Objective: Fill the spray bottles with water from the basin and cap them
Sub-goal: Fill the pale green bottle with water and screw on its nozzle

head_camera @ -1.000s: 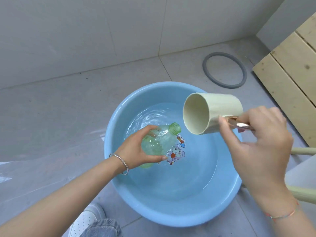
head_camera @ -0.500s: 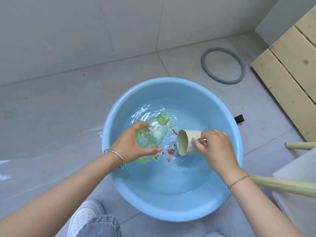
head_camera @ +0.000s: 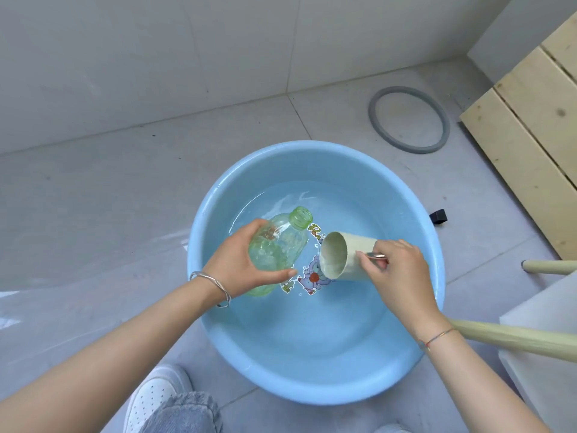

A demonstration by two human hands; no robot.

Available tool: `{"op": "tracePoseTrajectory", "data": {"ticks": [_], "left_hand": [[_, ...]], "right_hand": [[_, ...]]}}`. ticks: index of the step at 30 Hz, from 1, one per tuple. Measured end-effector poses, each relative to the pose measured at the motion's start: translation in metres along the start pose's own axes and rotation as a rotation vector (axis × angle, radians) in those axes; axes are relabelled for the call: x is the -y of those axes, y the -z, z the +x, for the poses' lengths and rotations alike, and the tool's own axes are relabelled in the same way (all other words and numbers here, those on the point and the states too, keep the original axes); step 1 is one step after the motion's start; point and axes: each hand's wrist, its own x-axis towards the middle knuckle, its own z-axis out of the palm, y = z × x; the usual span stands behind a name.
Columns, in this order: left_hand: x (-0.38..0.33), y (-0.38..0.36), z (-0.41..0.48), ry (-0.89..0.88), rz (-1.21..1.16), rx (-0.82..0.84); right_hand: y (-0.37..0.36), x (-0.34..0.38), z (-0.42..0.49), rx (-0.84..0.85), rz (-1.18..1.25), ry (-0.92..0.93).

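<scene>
Grey tiled floor [head_camera: 109, 198], blue basin [head_camera: 312, 385] at centre frame. My right hand [head_camera: 396, 273], gripping the cup [head_camera: 359, 254], has dropped to the water [head_camera: 312, 323]; my left hand [head_camera: 237, 267] grips the uncapped bottle [head_camera: 274, 248]. Filling pending.

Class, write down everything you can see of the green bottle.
The green bottle is clear, pale green plastic with a ribbed body and a threaded neck, uncapped. It is held tilted, mouth pointing up and away, inside the blue basin. The left hand grips its lower body. The cup beside it looks clear of it.
</scene>
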Motion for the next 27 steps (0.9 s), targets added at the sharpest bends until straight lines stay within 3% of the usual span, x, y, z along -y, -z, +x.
{"op": "tracePoseTrajectory", "data": {"ticks": [5, 10, 16, 27], "left_hand": [[-0.002, 0.002, -0.001, -0.008, 0.026, 0.006], [-0.004, 0.002, -0.002, -0.02, 0.059, 0.01], [-0.006, 0.0, -0.002, -0.053, 0.075, 0.025], [-0.006, -0.002, -0.002, -0.073, 0.109, 0.059]], "right_hand": [[0.02, 0.0, 0.0, -0.107, 0.459, -0.28], [0.039, 0.01, -0.002, -0.222, 0.753, -0.357], [0.069, 0.029, -0.004, -0.325, 0.736, -0.275], [0.082, 0.051, -0.008, -0.402, 0.433, -0.094]]}}
